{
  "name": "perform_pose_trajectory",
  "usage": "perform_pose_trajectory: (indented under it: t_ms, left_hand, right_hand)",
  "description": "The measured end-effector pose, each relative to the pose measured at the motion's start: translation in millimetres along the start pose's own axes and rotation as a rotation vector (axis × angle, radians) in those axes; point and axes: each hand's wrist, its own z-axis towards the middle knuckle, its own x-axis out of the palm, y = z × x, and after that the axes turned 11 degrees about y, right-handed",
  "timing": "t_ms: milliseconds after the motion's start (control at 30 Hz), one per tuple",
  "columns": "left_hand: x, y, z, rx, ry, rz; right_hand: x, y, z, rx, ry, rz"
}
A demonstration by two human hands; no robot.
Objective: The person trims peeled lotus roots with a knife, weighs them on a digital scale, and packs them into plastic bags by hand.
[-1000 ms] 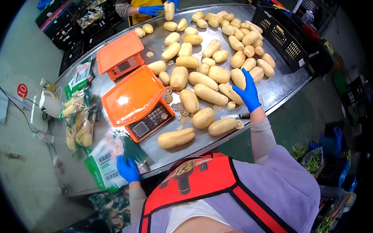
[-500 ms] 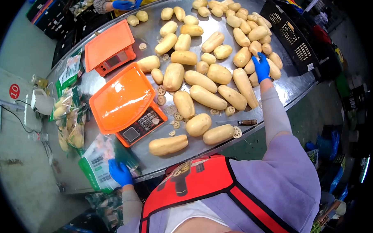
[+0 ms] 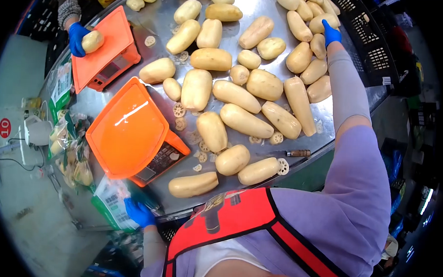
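- Lotus root (image 3: 315, 25) at 1–2 o'clock, right hand (image 3: 332, 36) at it; one finger juts out, rest hidden, can't tell grip.
- Printed bag (image 3: 112, 204) at 7–8 o'clock; left hand (image 3: 140, 213) on its edge, probably steadying; can't tell if fingers pinch.
- Knife (image 3: 299, 153) at 3 o'clock, flat near rim, presumably for easy reach.
- Co-worker's hand (image 3: 77, 39) at 10 o'clock, fingers around a cut piece (image 3: 92, 41) at far scale (image 3: 103, 61).
- Tabletop (image 3: 160, 19): shiny metal, scattered slices (image 3: 179, 109).
- Room: crate (image 3: 376, 51) 2 o'clock, red wall sign (image 3: 4, 128) 9 o'clock.

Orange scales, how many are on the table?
2. The near scale stands just beyond the left hand; the far scale is farther back, by a co-worker's hand.
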Motion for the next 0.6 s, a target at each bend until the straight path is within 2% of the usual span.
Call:
perform_pose_trajectory:
  t_ms: [33,67,133,167,233,300,400,500,600]
  left_hand:
    - [0.2,0.1,0.5,-0.015,0.013,0.003]
    - [-2.0,-2.8,1.2,-0.016,0.029,0.011]
    - [-6.4,-9.9,2.3,-0.070,0.052,0.002]
    - [-6.3,-9.8,2.8,-0.073,0.065,0.009]
    - [-5.2,-9.1,2.1,-0.123,0.074,0.000]
    - [-4.5,-6.8,0.9,-0.133,0.082,-0.025]
    - [-3.3,-7.8,0.2,-0.156,0.084,-0.057]
    - [-2.6,-8.0,-0.7,-0.166,0.069,-0.071]
    - [-3.5,-10.9,-0.8,-0.155,0.064,-0.048]
  right_hand:
    - [3.7,-13.2,29.3,0.030,-0.039,-0.101]
    - [3.3,-5.9,34.9,0.064,-0.046,-0.354]
    - [12.0,-10.8,53.6,0.070,-0.078,-0.396]
    - [12.4,-10.6,61.2,0.050,-0.066,-0.516]
    - [18.0,6.2,46.3,0.170,-0.108,-0.516]
    - [26.0,-7.3,71.8,0.303,-0.175,-0.515]
    - [21.8,-29.8,95.0,0.286,-0.215,-0.561]
    - [21.3,-35.7,95.1,0.264,-0.159,-0.430]
    - [22.5,-22.0,51.7,-0.007,-0.363,0.139]
